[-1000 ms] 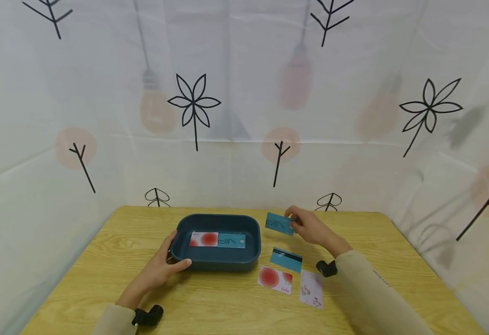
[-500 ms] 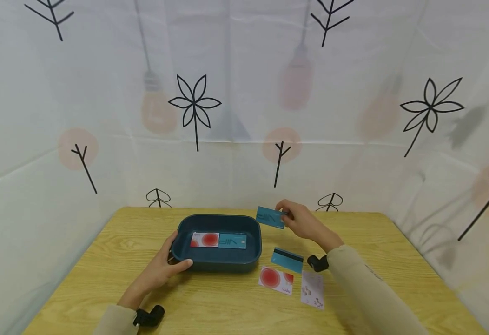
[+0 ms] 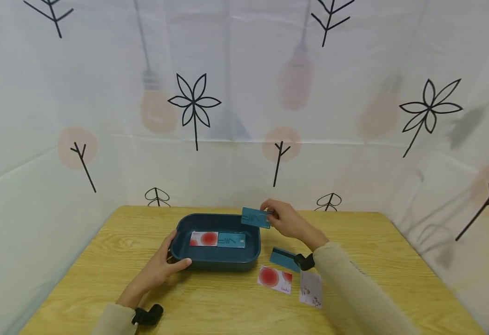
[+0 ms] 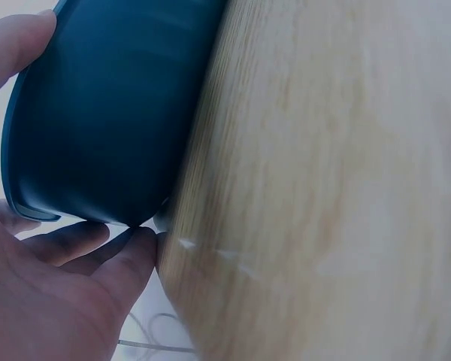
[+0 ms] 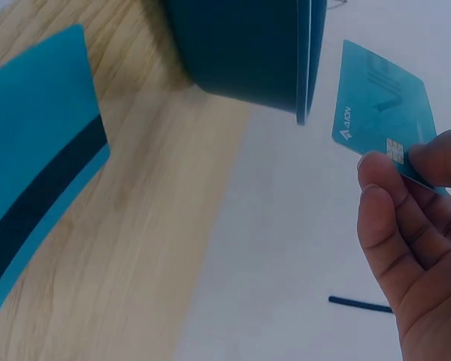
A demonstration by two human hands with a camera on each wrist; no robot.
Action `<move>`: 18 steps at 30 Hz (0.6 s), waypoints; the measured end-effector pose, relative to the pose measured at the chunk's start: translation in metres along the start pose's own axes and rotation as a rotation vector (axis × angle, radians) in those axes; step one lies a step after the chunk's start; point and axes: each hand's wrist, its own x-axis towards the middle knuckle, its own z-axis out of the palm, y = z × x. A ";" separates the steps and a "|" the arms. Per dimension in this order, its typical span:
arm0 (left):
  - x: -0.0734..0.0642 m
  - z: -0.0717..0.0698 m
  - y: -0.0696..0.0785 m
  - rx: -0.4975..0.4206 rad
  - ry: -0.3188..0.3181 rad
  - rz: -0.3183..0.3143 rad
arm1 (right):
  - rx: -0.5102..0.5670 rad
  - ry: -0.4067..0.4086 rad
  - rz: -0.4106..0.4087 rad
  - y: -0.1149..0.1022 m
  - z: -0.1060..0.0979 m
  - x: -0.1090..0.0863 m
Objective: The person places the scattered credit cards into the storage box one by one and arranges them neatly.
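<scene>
My right hand [image 3: 288, 219] pinches a teal VIP card [image 3: 255, 217] with a gold chip [image 5: 395, 150] between thumb and fingers. The card is up above the back right rim of a dark blue plastic box [image 3: 215, 266]. Around the box's left end is my left hand [image 3: 161, 265], its thumb [image 4: 19, 45] at the front rim and its fingers [image 4: 128, 263] against the side wall. Inside the box, a red-and-white card [image 3: 204, 238] and another teal VIP card [image 3: 231, 240] lie side by side, face up.
Right of the box, a teal card with a black stripe [image 5: 41, 158] lies on the wooden table [image 3: 211, 307], partly hidden by the right wrist camera [image 3: 304, 262]. Nearer lie a red-circle card [image 3: 274, 279] and a pale flowered card [image 3: 311, 289]. A printed white cloth [image 3: 244, 177] hangs behind.
My right hand has carried the teal VIP card leftward, from beside the box to over its back right rim. My left hand stays on the box.
</scene>
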 end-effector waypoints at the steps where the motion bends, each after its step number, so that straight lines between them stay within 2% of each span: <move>1: 0.000 0.000 0.000 -0.005 0.000 0.001 | -0.002 0.000 -0.007 -0.001 0.002 0.001; 10: 0.000 -0.002 0.002 0.007 0.001 0.003 | -0.024 -0.006 -0.066 -0.009 0.016 0.011; 18: -0.001 -0.001 0.001 -0.012 -0.008 0.005 | -0.003 -0.034 -0.078 -0.018 0.026 0.016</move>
